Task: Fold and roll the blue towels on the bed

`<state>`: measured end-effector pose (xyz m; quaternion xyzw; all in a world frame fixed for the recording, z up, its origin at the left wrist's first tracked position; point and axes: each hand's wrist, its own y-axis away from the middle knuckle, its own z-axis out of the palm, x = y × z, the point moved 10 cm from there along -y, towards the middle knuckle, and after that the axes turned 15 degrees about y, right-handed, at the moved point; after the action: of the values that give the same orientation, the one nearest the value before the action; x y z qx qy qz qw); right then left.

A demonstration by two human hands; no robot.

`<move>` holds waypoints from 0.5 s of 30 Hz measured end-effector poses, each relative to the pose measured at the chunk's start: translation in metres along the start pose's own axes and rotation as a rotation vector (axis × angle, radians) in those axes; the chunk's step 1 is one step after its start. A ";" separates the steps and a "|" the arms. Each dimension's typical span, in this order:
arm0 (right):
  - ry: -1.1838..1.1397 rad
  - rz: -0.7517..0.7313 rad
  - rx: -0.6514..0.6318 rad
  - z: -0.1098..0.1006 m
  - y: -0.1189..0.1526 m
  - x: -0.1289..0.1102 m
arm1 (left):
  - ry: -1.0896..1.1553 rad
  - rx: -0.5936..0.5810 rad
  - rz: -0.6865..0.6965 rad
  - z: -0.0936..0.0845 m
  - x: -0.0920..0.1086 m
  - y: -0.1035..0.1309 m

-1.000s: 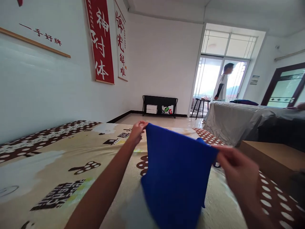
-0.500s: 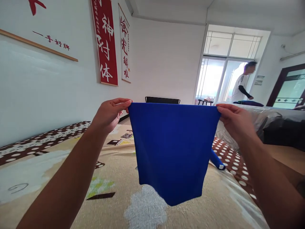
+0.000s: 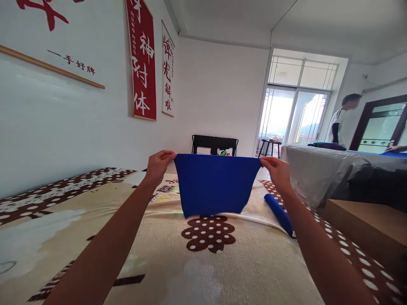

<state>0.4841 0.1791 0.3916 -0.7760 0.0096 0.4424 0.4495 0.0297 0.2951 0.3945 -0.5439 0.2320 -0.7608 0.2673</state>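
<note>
A plain blue cloth point(image 3: 216, 184) hangs stretched between my two hands above the bed. My left hand point(image 3: 160, 167) pinches its upper left corner between thumb and fingers. At the upper right corner, my right hand point(image 3: 276, 171) grips it the same way. The top edge is nearly level, and the lower edge hangs free over the blanket point(image 3: 260, 262). Beyond my right forearm lies a rolled blue cloth point(image 3: 279, 215), its near end partly behind the arm.
Along the right stands a surface draped in clear plastic point(image 3: 305, 169), with a cardboard box point(image 3: 369, 216) below it. A person point(image 3: 337, 120) stands behind it; another hand point(image 3: 397, 148) shows at the right edge. A black chair point(image 3: 199, 142) and a stool point(image 3: 270, 146) are farther back.
Both hands have moved farther away from me and closer together, carrying the blue cloth forward. Its lower edge has swung away. The view has tilted, and the person has shifted right.
</note>
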 end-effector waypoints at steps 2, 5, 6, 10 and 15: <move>0.029 -0.008 -0.007 -0.014 0.015 0.002 | 0.001 0.003 0.019 -0.006 0.016 0.023; 0.093 0.053 -0.110 -0.020 0.072 0.035 | -0.110 0.007 -0.056 -0.032 0.014 0.092; 0.116 0.089 -0.160 -0.018 0.100 0.053 | -0.183 0.005 -0.103 -0.045 0.006 0.123; 0.168 0.271 -0.392 -0.005 0.241 0.128 | -0.401 -0.100 -0.317 -0.101 -0.050 0.256; 0.202 0.421 -0.613 -0.006 0.367 0.178 | -0.450 -0.273 -0.677 -0.146 -0.117 0.379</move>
<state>0.4451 0.0251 0.0161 -0.8952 0.0802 0.4285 0.0926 -0.0195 0.0975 0.0240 -0.7723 0.0749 -0.6302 -0.0282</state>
